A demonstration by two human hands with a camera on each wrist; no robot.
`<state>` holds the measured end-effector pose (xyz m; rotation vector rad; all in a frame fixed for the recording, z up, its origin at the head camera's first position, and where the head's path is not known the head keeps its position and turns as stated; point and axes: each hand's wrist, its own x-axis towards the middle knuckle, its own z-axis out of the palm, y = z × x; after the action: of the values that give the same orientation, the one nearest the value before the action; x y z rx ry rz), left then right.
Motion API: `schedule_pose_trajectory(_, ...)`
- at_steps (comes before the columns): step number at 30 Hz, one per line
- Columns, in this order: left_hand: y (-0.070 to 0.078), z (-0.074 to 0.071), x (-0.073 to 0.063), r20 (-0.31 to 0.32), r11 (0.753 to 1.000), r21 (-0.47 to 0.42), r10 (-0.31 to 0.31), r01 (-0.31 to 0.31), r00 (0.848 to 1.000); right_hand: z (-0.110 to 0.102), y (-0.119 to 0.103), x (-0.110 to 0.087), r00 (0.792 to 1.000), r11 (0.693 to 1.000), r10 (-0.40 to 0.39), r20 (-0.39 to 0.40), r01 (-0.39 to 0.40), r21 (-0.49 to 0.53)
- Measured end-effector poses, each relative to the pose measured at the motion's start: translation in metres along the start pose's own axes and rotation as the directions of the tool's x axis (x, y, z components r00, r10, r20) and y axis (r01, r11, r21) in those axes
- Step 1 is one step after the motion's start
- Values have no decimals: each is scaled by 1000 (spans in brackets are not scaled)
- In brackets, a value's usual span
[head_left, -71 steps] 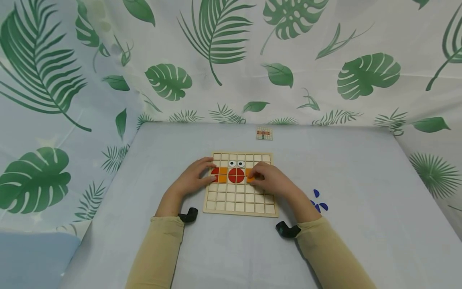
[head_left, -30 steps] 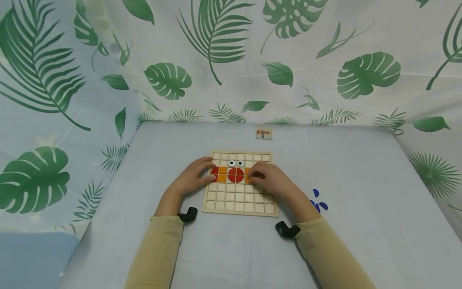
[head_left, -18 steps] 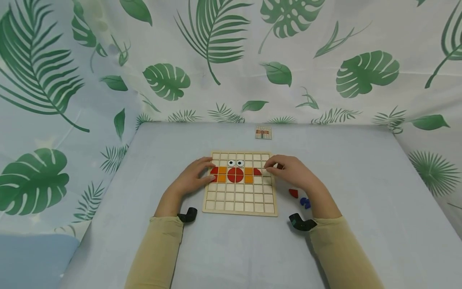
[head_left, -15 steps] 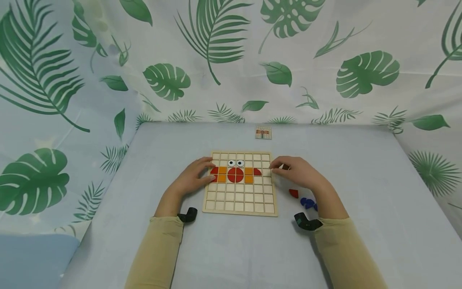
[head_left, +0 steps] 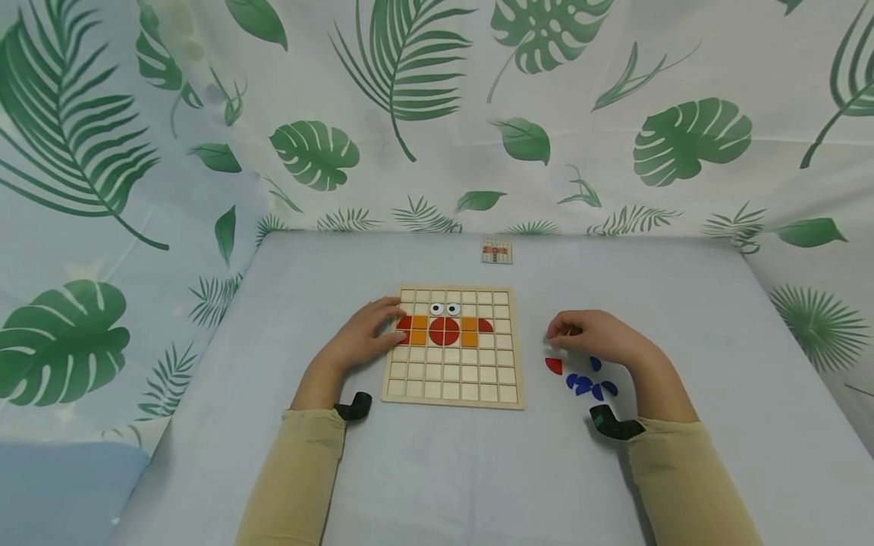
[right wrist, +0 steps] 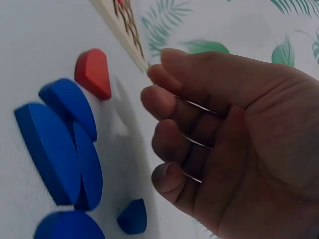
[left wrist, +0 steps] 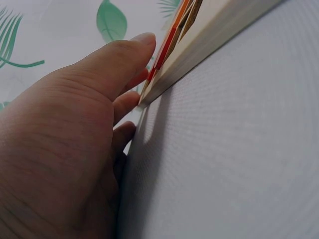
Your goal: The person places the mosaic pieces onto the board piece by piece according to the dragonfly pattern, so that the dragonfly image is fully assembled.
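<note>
In the head view, a wooden grid board (head_left: 451, 391) bears two round eyes (head_left: 453, 309), a red circle (head_left: 438, 324), orange squares (head_left: 470, 324) on either side and red curved pieces (head_left: 485, 326) at the outer ends. My left hand (head_left: 362, 334) rests at its left edge, thumb and fingertips touching the rim by the red pieces. Off the board's right side hovers my right hand (head_left: 601, 337), its fingers loosely bent with nothing between them in the right wrist view. Below its fingertips lie a loose red quarter-round piece (right wrist: 93, 73) and several blue curved pieces (right wrist: 47, 154).
A small pattern card (head_left: 497, 252) lies behind the board, toward the back edge of the white table (head_left: 437, 478). Leaf-printed cloth (head_left: 437, 136) hangs behind the table and along both sides. Each wrist wears a black camera mount (head_left: 354, 407).
My right hand has left the orange squares and moved right to above the loose pieces, baring a red piece on the board and a loose red one. My left hand stays in place.
</note>
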<state>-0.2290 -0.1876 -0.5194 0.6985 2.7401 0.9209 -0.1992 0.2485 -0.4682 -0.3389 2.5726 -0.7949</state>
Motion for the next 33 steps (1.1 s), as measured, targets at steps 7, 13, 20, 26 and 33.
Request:
schedule_pose_trajectory(7,0,0,-1,0,1000,-4,-7,7,1000,6,13,2,997,1000,0,73,-1,15)
schedule_pose_trajectory(13,-2,1,-1,-5,1000,-6,3,-3,1000,10,18,5,997,999,-31,75,29,29)
schedule_pose_trajectory(20,-2,2,1,-3,1000,-19,-17,17,1000,10,20,10,1000,1000,-14,21,14,-7)
schedule_pose_trajectory(26,1,1,0,1,999,-26,-31,31,1000,10,19,11,998,999,1,-56,-4,-40)
schedule_pose_trajectory(33,1,0,0,-3,1000,-12,-14,14,1000,13,14,13,1000,999,-19,-24,18,-52)
